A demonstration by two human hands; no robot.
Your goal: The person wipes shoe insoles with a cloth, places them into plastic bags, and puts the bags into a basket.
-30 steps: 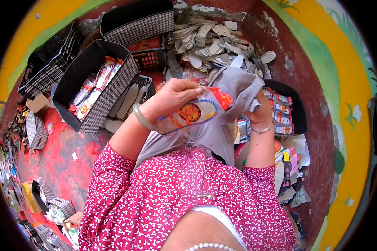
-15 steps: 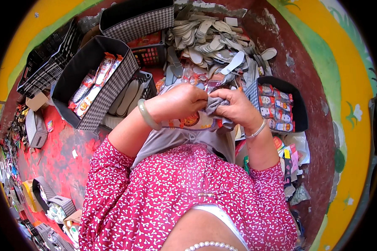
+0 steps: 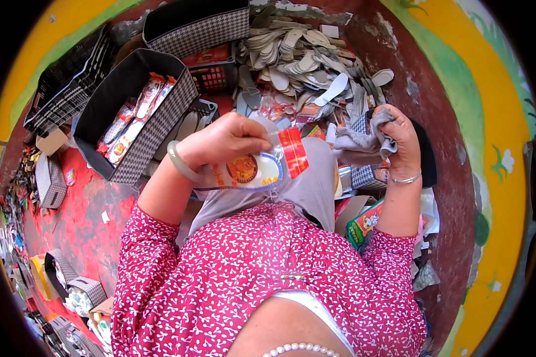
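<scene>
My left hand [image 3: 235, 140], thumb and fingers pinched together, holds a clear plastic packet [image 3: 244, 169] over my lap. The packet has a red band at its right end, a printed round emblem and a pale, blue-edged piece inside that looks like an insole. Raised off to the right, my right hand [image 3: 404, 143] grips a crumpled grey cloth [image 3: 363, 141] that hangs to the left of the fingers. The two hands are well apart, and the cloth no longer touches the packet.
Loose insoles [image 3: 307, 56] lie heaped at the far middle. A houndstooth bin [image 3: 155, 128] with similar packets stands at left, near black crates [image 3: 65, 95]. Another houndstooth bin [image 3: 363, 177] is partly behind my right hand. A colourful box [image 3: 363, 226] sits below it.
My hands have drawn apart. The right one has carried the grey cloth right and up, away from the packet, while the left has moved slightly left with the packet, baring its red end.
</scene>
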